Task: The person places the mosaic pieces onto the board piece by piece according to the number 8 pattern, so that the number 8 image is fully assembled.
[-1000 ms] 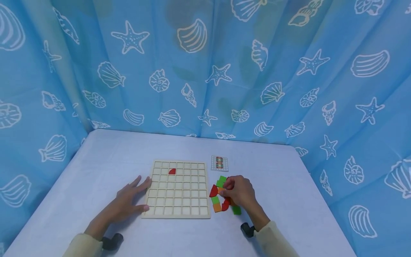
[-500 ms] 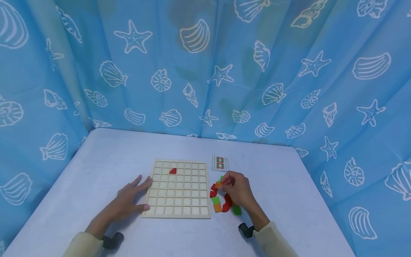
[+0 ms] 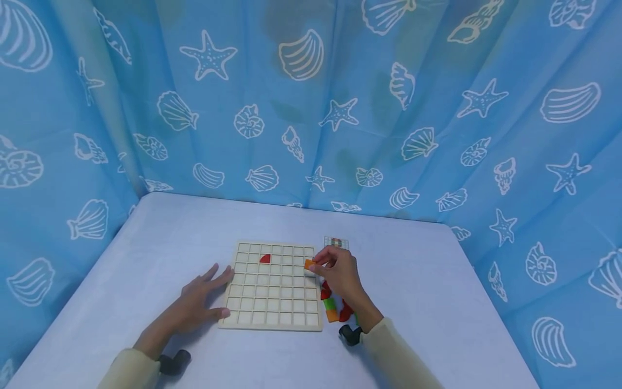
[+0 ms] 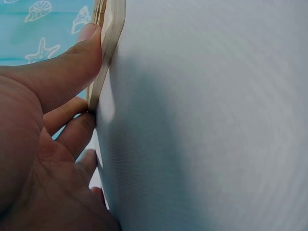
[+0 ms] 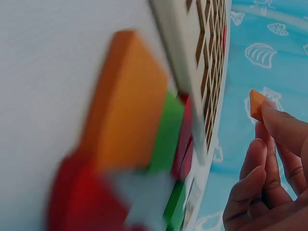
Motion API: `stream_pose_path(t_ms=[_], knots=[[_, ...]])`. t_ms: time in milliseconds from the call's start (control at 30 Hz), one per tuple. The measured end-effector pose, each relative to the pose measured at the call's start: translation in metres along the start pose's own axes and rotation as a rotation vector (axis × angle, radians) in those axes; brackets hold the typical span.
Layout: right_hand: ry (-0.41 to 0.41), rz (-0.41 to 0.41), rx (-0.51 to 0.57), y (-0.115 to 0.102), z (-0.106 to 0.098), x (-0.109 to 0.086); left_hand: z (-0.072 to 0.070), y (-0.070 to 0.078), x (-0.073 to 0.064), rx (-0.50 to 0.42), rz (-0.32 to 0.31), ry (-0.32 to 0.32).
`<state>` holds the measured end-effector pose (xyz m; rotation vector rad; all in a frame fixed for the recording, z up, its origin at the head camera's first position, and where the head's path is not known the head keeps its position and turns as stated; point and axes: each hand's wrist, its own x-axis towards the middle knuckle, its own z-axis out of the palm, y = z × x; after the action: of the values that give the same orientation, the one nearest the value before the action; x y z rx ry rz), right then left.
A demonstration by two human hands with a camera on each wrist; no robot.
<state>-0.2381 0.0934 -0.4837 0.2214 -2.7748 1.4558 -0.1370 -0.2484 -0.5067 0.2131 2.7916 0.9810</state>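
Observation:
A pale wooden grid board [image 3: 272, 327] lies flat on the white table, with one red quarter-circle tile [image 3: 265, 259] in a cell of its second row. My left hand [image 3: 201, 297] rests along the board's left edge, fingers spread; in the left wrist view the thumb [image 4: 79, 60] lies against the board's side. My right hand [image 3: 340, 273] pinches an orange square tile [image 3: 309, 264] between thumb and fingertips, over the board's right edge. The right wrist view shows this orange tile [image 5: 257, 105] raised above the board's surface, the other fingers loosely bent.
Right of the board lie loose tiles: a green square [image 3: 330, 304], an orange square [image 3: 332, 315], red pieces [image 3: 346, 312] and others partly hidden by my right arm. A small printed pattern card [image 3: 336, 242] sits behind my right hand. A blue shell-patterned curtain [image 3: 311, 108] surrounds the table.
My right hand has picked an orange square tile out of the loose pile and carried it left and away from me to the board's right edge. My left hand stays at the board.

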Motion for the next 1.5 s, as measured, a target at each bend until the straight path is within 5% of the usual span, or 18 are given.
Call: stream_pose_path(t_ms=[333, 900, 1200, 1500], knots=[[-0.087, 0.022, -0.002, -0.019, 0.032, 0.022, 0.001, 0.0, 0.001, -0.001, -0.004, -0.001], [-0.147, 0.027, -0.182, -0.038, 0.067, 0.047, 0.0, 0.004, -0.001, 0.005, 0.008, 0.018], [-0.176, 0.049, -0.207, -0.042, 0.067, 0.046, 0.001, 0.002, -0.002, -0.007, 0.028, 0.015], [-0.188, 0.01, -0.061, -0.032, 0.045, 0.035, -0.002, 0.002, -0.002, -0.005, 0.034, 0.009]])
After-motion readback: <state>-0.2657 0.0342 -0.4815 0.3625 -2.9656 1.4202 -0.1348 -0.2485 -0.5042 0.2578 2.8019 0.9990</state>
